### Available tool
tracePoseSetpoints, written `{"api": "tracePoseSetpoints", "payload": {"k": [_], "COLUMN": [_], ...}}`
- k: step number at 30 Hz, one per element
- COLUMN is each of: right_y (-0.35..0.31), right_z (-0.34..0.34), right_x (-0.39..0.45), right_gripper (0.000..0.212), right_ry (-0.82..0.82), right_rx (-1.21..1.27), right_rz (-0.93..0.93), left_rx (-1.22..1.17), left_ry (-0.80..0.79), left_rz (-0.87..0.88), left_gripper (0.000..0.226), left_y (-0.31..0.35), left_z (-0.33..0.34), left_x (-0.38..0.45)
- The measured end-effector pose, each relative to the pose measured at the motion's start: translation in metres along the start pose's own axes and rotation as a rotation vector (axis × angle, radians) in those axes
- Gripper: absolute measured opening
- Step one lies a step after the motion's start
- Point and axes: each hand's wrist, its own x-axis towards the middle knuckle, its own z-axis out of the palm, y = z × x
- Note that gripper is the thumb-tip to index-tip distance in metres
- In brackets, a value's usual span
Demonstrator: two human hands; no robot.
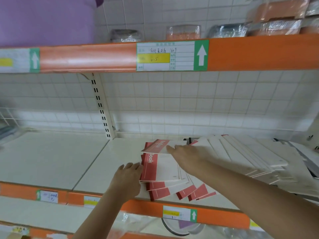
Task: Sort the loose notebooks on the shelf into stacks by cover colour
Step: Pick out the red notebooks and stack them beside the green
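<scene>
Two hands: both of mine are at work on the white shelf, at the red-covered notebooks.
Left hand: my fingers are straight and together, pressed flat against the left edge of the red stack; they grip nothing.
Right hand: it reaches in from the right, with my fingers on one red notebook; it holds the notebook tilted above the stack, red band to the left. How my thumb lies under the cover I cannot tell.
Red stack: red-and-white notebooks, the top one reading "Book", lie fanned out near the front lip of the shelf, their lower corners splayed to the right.
Unsorted notebooks: a long overlapping row with white faces up lies just right of my right hand, stretching toward the right end of the shelf; dark grey covers show at its far end.
Shelf edge: an orange rail with small price tags runs along the front.
Upper shelf: another orange rail carries a label with a green arrow; wrapped goods sit above it.
Back wall: white square tiles and a slotted upright.
</scene>
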Motion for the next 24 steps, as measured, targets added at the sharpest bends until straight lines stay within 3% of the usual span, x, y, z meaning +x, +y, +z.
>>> {"api": "tracePoseSetpoints", "payload": {"k": [4, 10, 15, 20, 24], "right_y": [0.019, 0.029, 0.023, 0.024, 0.039], "right_z": [-0.002, -0.001, 0.017, 0.015, 0.010], "right_x": [-0.008, -0.022, -0.026, -0.042, -0.054], "right_gripper": [0.063, 0.033, 0.037, 0.035, 0.055], "right_ry": [-0.011, -0.190, -0.204, -0.237, -0.187], "right_rx": [-0.003, -0.087, -0.109, -0.129, -0.093], "right_rz": [-0.007, 0.033, 0.127, 0.134, 0.115], "left_rx": [0.049, 0.050, 0.013, -0.025, 0.030], "left_ry": [-0.204, -0.218, -0.148, -0.176, -0.175], "left_rz": [0.067, 0.078, 0.058, 0.036, 0.024], "left_gripper": [0.079, 0.073, 0.063, 0.056, 0.050], "left_y": [0.018, 0.025, 0.025, 0.020, 0.025], "left_z": [-0.003, -0.003, -0.005, -0.004, -0.011], "left_x": [0.021, 0.031, 0.018, 0.009, 0.001]}}
